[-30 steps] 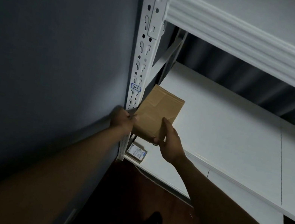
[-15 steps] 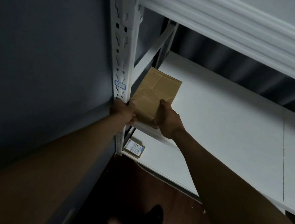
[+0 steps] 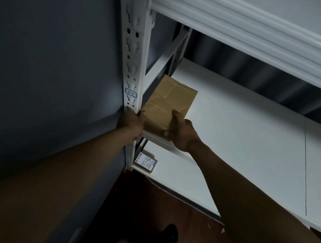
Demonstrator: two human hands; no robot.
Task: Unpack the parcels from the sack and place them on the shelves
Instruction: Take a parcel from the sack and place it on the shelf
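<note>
1. I see two bare hands, both on one brown paper parcel [image 3: 169, 103] at the left end of a white metal rack.
2. The left hand [image 3: 132, 121] grips the parcel's near left corner, right beside the rack's front upright post [image 3: 134, 52]; its fingers are curled round the edge.
3. The right hand [image 3: 182, 132] holds the parcel's near right side, thumb lying on top and fingers wrapped underneath.
4. The parcel is flat and creased. It lies on the middle shelf [image 3: 238, 135], in the left front corner, with its near end at the shelf's front lip. I cannot tell whether it rests fully on the board.
5. I count three shelf levels: the upper shelf [image 3: 257, 31] seen by its ribbed front beam, the middle shelf, and the lower shelf [image 3: 187, 181].
6. One second parcel, a small box with a white label [image 3: 146, 161], lies on the lower shelf in its left front corner, directly below the hands.
7. One handwritten tag [image 3: 131, 93], outlined in blue, is stuck on the post just above the left hand.
8. A dark grey wall [image 3: 48, 58] runs along the left, and the dark reddish floor [image 3: 162, 203] lies below.
</note>
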